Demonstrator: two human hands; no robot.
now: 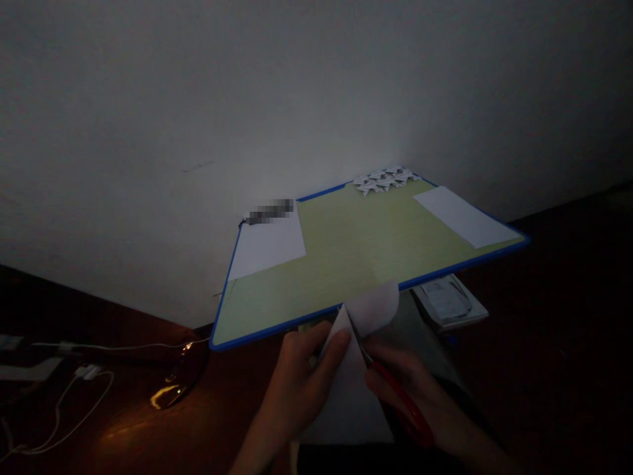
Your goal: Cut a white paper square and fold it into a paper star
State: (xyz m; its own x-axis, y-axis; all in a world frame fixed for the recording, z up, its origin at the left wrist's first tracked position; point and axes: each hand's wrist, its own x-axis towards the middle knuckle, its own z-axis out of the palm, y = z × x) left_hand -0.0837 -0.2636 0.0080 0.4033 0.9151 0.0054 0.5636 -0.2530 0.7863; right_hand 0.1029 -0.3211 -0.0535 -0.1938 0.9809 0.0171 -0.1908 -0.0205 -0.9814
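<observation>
Between thumb and fingers, my left hand (309, 373) pinches a white sheet of paper (349, 402) at the near edge of a small table (356, 244) with a blue rim. My right hand (413, 376) is closed around the red handles of a pair of scissors (403, 399). The blades lie along a slit in the paper, partly hidden by the sheet. To the right of the slit, a flap of the paper curls up and away over the table's edge.
White sheets lie at the table's left (270, 247) and right (467, 214). Several folded paper pieces (383, 179) sit at the back against the wall (316, 92). Below right is a book (452, 300). White cables (111, 382) and a shiny lamp-like object (180, 379) are at left.
</observation>
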